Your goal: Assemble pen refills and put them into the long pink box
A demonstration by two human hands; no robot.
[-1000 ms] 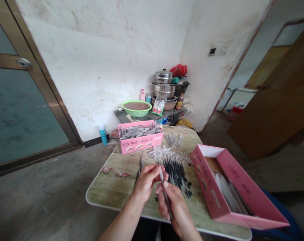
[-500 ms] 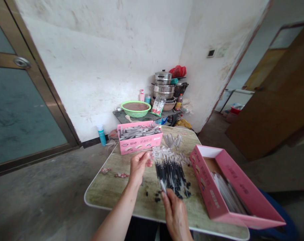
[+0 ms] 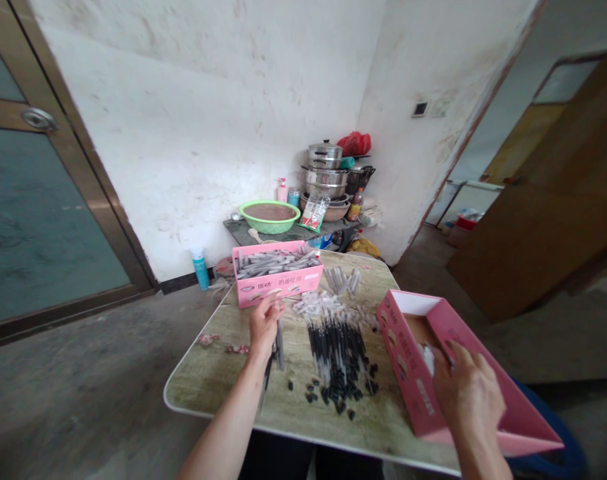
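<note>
My left hand (image 3: 265, 325) is closed in a pinch just before the left pink box (image 3: 279, 288); what its fingers hold is too small to make out. Slender grey and dark sticks (image 3: 280, 348) lie beside and under that wrist. My right hand (image 3: 471, 387) reaches into the right pink box (image 3: 417, 373), thumb and forefinger apart, over whitish tubes partly hidden by it. Between the hands lies a spread of black-and-clear pen-like sticks (image 3: 336, 347), with small black caps (image 3: 339, 393) at their near end. Small clear pieces (image 3: 318, 303) are heaped beyond them.
Grey-white tubes (image 3: 276, 262) fill the left box, and more tubes (image 3: 343, 280) lie behind the clear heap. A green basin (image 3: 269, 225) and stacked pots (image 3: 326, 177) stand on a low shelf past the wood-patterned table (image 3: 208, 380). A blue spray can (image 3: 200, 270) stands on the floor.
My right hand has moved from the black sticks, where it held a whitish tube, rightward into the right box. My left hand has shifted left, away from the clear heap.
</note>
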